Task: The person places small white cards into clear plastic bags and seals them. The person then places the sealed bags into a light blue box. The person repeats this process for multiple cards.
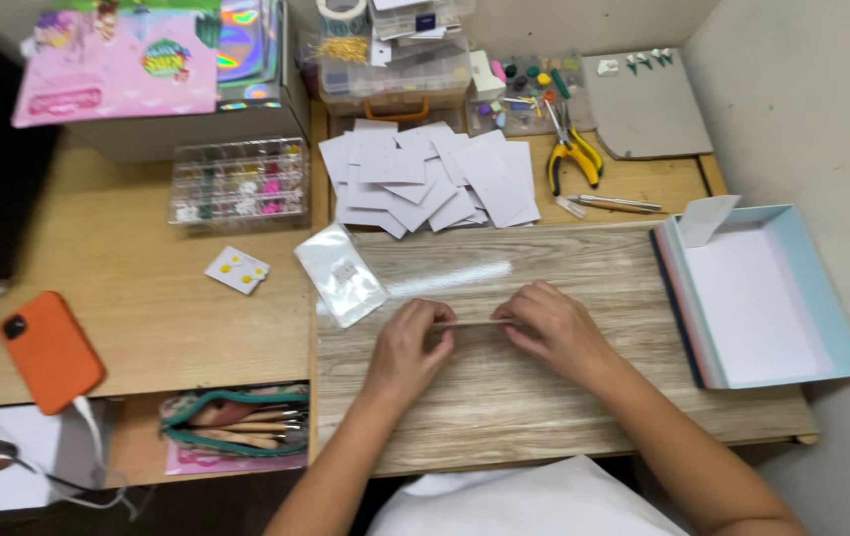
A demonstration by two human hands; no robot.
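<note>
Head view, looking down on a cluttered wooden desk [147, 318]. Far left: orange phone [50, 349] lying flat, white cable running off its lower end. Upper left: pink printed package [117, 65] on a box. Right of it, a clear compartment organiser [238, 183] with small coloured bits inside. Below that, a small white card [237, 270] with yellow dots. Lower left centre: green zip pouch [236, 422], open, tool handles showing.

Centre: clear plastic sleeve [342, 274] lying tilted on a pale wood-grain board [544, 268]. Above the board, a loose heap of white cards [435, 179].

Left hand [407, 349] rests on the board, fingers curled, pinching one end of a thin flat strip [473, 323], seen edge-on; what it is made of cannot be told. Right hand [556, 330] pinches the other end, fingers curled likewise. The strip spans between both hands, mid-frame, just above the board.

Upper right of centre: yellow-handled pliers [574, 154], a slim metal tool [619, 204] just beside them. Right edge: open pale blue box [832, 288], white inside.
</note>
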